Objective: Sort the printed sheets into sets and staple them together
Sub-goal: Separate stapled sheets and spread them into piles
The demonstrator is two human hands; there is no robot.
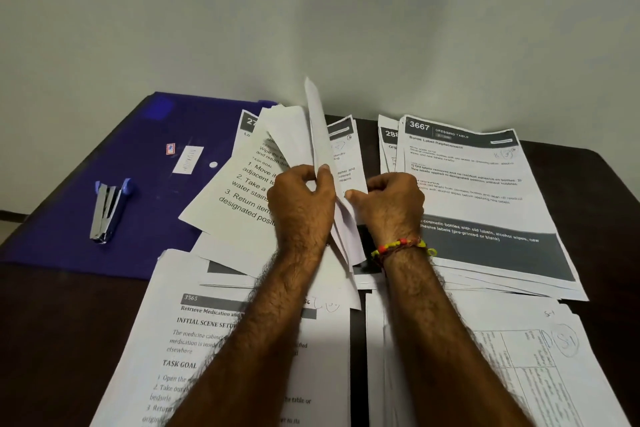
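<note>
Both hands are up at the middle of the dark table, working one bundle of sheets. The left hand has its fingers curled round the bundle, thumb pinching an upright sheet that stands on edge and points up toward the wall. The right hand is curled tight too, thumb and fingers nipping the edge of the same bundle from the other side; a beaded bracelet in red and yellow sits on that wrist. The held pages fan out to the left, one showing numbered lines of large print.

Around the hands, paper lies everywhere. At far right a stack topped by the sheet headed 3667 lies flat, overlapping another stack just behind it. Near the bottom left lies the sheet headed 3565, under the left forearm. At bottom right is a pile with a table of small print and a circled handwritten mark.

Off to the left, a blue folder lies flat on the table, and the stapler rests on top of it, well apart from both hands.
</note>
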